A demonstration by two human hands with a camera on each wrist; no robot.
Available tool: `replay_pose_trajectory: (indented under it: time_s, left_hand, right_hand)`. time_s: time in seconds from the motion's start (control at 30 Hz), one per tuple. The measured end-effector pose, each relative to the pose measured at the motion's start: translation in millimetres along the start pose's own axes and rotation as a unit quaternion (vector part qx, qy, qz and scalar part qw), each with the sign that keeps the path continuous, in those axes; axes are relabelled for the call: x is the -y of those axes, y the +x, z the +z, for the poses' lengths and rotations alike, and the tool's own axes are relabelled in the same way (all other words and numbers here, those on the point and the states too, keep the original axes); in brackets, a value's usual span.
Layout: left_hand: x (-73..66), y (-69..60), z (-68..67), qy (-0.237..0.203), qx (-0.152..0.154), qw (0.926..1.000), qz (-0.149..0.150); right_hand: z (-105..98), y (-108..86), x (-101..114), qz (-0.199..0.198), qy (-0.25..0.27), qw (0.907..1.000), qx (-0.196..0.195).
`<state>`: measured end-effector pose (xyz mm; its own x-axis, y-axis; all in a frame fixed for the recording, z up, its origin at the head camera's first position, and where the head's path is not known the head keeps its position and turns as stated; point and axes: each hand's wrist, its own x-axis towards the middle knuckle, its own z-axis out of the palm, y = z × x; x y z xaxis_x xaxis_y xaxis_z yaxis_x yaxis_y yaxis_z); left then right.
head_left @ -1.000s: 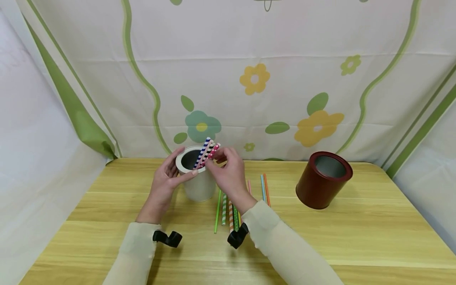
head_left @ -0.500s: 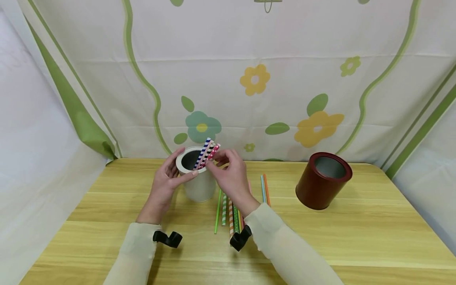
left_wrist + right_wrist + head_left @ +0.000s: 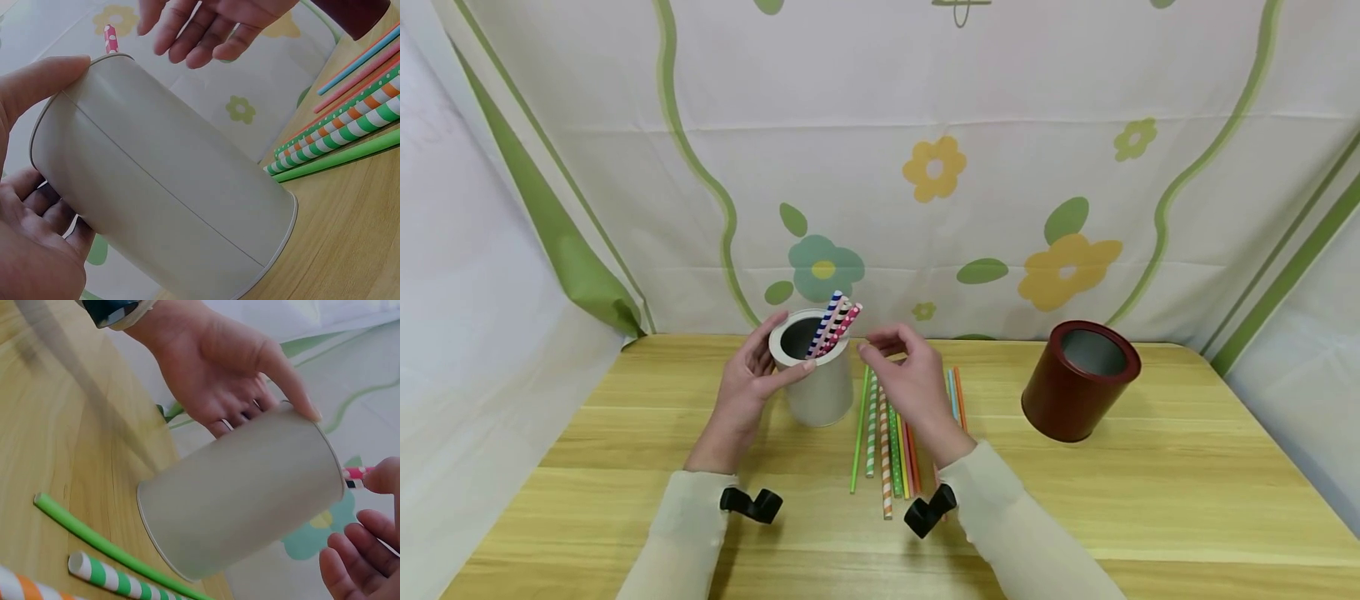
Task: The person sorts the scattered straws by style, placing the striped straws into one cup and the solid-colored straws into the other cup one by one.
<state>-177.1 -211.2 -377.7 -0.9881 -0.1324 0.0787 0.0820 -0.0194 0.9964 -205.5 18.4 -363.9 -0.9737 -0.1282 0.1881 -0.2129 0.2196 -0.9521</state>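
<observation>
A white tin can (image 3: 818,398) stands upright on the table, its rim up. My left hand (image 3: 743,379) holds it near the top, the thumb pressed by the rim in front and the fingers around the far left side. Several paper straws lean out of its right side, among them a blue-striped straw (image 3: 824,323) and a pink dotted straw (image 3: 842,327). My right hand (image 3: 913,379) is just right of the can, fingers loosely bent and holding nothing. In the left wrist view, a gap separates the right hand (image 3: 212,31) from the can.
Loose straws lie on the table between the can and my right forearm, including an orange-striped straw (image 3: 885,467) and a plain green straw (image 3: 858,442); the right hand covers some. A dark red can (image 3: 1063,400) stands at the right. A floral curtain (image 3: 880,192) hangs behind.
My right hand has let go of the straws in the white can and moved right and slightly toward me. The left hand and the can have stayed in place.
</observation>
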Motion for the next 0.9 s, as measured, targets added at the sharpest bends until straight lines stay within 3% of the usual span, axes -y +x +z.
replay_pose_trajectory:
  time_s: [0.53, 0.9]
  left_hand:
    - [2.7, 0.3, 1.3, -0.007, 0.001, 1.0000, 0.002]
    - [1.8, -0.8, 1.1, -0.012, 0.002, 0.9999, 0.001]
  right_hand:
    - [-23.9, -9.1, -23.7, 0.054, 0.052, 0.9962, -0.044]
    - [-27.1, -12.1, -39.4, 0.070, 0.071, 0.9943, -0.040]
